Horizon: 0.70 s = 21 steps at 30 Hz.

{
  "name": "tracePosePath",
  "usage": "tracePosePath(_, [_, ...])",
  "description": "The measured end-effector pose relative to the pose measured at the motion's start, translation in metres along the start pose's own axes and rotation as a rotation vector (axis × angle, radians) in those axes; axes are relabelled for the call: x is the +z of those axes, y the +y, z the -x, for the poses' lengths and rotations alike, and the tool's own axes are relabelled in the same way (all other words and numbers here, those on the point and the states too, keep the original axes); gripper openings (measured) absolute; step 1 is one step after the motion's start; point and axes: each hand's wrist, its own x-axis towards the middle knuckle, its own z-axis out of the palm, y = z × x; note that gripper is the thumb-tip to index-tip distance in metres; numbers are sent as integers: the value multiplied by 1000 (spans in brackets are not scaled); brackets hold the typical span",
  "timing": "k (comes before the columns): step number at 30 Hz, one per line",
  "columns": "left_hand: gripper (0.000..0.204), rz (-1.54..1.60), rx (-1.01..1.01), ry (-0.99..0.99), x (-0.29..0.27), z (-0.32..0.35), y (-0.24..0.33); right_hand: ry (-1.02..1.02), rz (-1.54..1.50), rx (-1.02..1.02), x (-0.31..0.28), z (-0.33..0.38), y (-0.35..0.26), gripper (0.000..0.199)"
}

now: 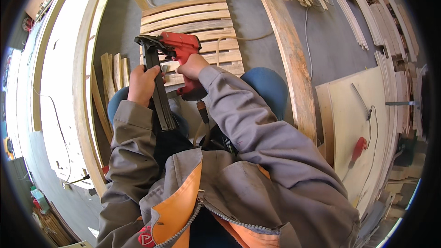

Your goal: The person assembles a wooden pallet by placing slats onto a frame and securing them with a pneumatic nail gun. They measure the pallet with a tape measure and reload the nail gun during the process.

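You hold a red staple gun (181, 50) with a black magazine (157, 89); your jacket (257, 156) is grey with orange lining, the wooden slats (193, 18) pale, the screwdriver handle (359, 147) red.

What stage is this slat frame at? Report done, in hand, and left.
Done: about eight slats already lie across the slat frame on the floor. In hand: the right hand holds the red nail gun by its handle, while the left hand is on its black magazine. Left: loose slats lie beside the frame, unfixed.
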Motion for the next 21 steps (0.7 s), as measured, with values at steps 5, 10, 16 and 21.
tracePosePath(5, [22,-5,-25,20,-1,2,1,-42,55,-4,7,1,-4,34])
tracePosePath(10, [23,-7,-47,8,1,-1,1,-31,126,13,8,-1,-2,30])
tracePosePath(16, [22,-7,-65,7,1,-1,-1,-43,148,15,12,-3,-2,31])
tracePosePath(21, [21,-12,-83,14,1,-3,-4,-58,142,42,17,-5,1,34])
